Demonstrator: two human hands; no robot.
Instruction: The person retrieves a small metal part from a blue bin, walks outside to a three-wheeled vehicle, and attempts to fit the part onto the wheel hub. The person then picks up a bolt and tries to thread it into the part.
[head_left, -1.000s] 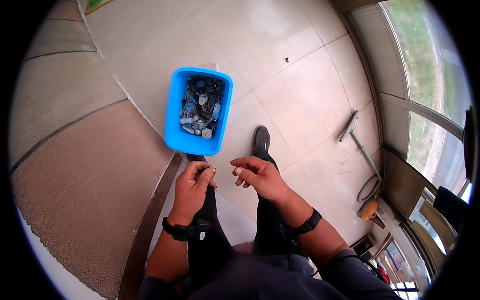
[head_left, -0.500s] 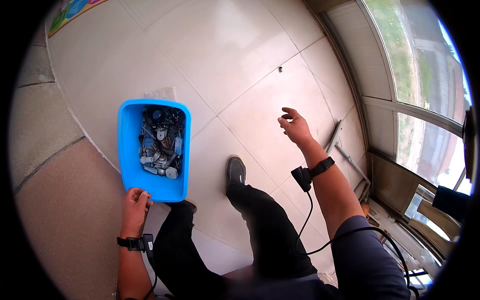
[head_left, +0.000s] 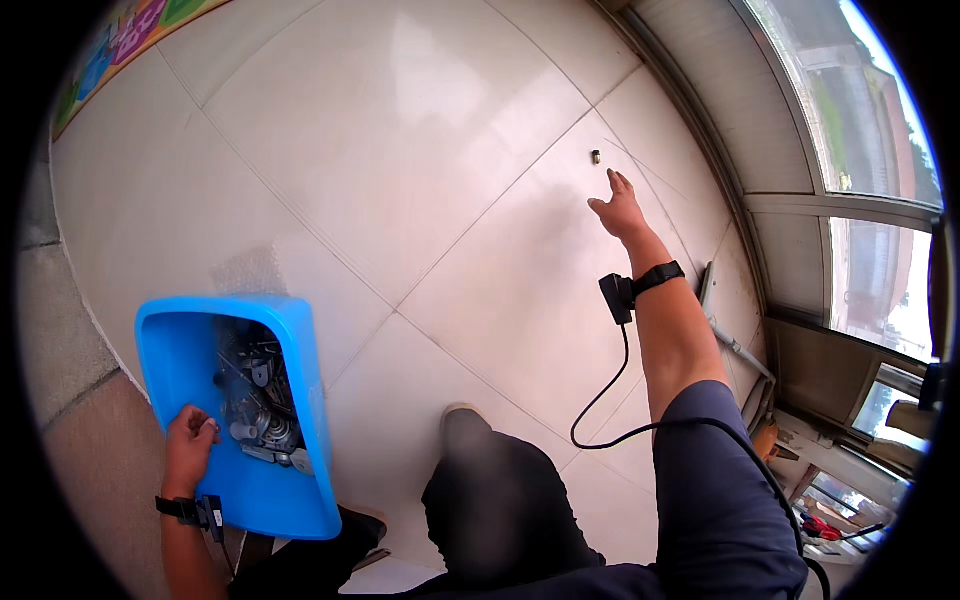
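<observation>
Blue bin [head_left: 311, 370]: stands on the pale tiled floor [head_left: 440, 110], at lower left; holds a heap of dark and silvery metal parts [head_left: 268, 420].
Small dark-and-brassy cylinder [head_left: 596, 157]: lies on the tiles toward the window side, well apart from the bin; too small for finer detail.
Long axis: seems to run away from the body, roughly along the line of the right forefinger; hard to judge at this size.
Right hand [head_left: 621, 214]: nearer of the two by far; stretched out just short of the cylinder, apparently not touching.
Right fingers [head_left: 617, 182]: spread wide, thumb well away from forefinger; nothing visibly held.
Way from right fingertips to cylinder: just beyond and slightly left; height above the tiles not readable.
Left hand [head_left: 188, 447]: at the bin's left side, far from the cylinder; contact with the rim unclear.
Left fingers: curled in, narrow; anything pinched there impossible to tell.
Black cable [head_left: 600, 447]: loops from the right wrist's black box [head_left: 617, 299] toward the sleeve.
</observation>
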